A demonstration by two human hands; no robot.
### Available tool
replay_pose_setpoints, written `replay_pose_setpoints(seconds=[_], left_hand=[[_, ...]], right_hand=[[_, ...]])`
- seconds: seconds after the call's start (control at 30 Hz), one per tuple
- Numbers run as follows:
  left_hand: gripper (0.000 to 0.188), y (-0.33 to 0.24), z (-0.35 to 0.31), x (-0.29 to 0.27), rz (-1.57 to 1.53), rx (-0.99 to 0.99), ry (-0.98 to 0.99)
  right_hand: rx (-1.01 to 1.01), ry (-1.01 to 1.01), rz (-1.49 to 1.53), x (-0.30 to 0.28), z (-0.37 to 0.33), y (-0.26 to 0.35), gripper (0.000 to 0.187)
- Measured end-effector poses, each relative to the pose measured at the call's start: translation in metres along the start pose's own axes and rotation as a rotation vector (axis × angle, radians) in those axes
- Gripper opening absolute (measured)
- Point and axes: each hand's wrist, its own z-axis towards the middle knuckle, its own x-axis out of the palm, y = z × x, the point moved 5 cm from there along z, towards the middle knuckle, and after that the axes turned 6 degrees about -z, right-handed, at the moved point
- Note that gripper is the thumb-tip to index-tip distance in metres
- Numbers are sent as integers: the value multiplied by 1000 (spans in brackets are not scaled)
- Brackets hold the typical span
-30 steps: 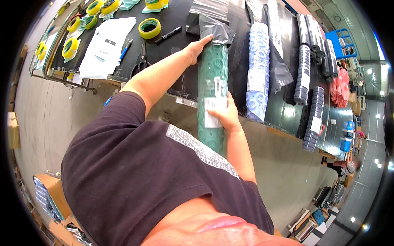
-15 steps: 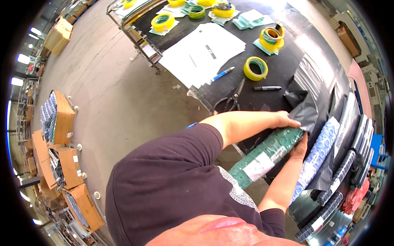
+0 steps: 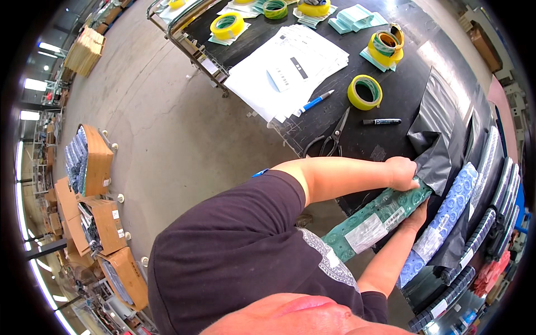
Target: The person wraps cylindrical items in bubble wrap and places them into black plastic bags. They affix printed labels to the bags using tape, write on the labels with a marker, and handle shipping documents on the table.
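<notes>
Your left hand point(image 3: 403, 173) is curled closed on the black bag point(image 3: 438, 162), at the green roll's point(image 3: 378, 216) far end. Your right hand point(image 3: 416, 216) lies against its right side, fingers hidden; whether it grips, you can't tell. The roll slants over the table's point(image 3: 385, 103) edge, beside the blue roll point(image 3: 453, 204).

A bare grey floor point(image 3: 173, 128), marked with thin cracks, spreads left of the black desk point(image 3: 401, 92), whose far end shines with glare. A metal frame point(image 3: 174, 39) stands at its edge. Open cardboard boxes point(image 3: 107, 223), crowded shelves point(image 3: 43, 151) and white ceiling lights point(image 3: 36, 85) line the left.
</notes>
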Motion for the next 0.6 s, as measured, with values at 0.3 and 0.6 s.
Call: replay_pose_setpoints(seconds=[0.3, 0.6], left_hand=[[27, 7, 17, 12, 447, 23, 239], [29, -4, -5, -8, 548, 204, 360]], right_hand=[[-376, -214, -1081, -64, 11, 15, 23], [-225, -15, -889, -31, -48, 25, 9]])
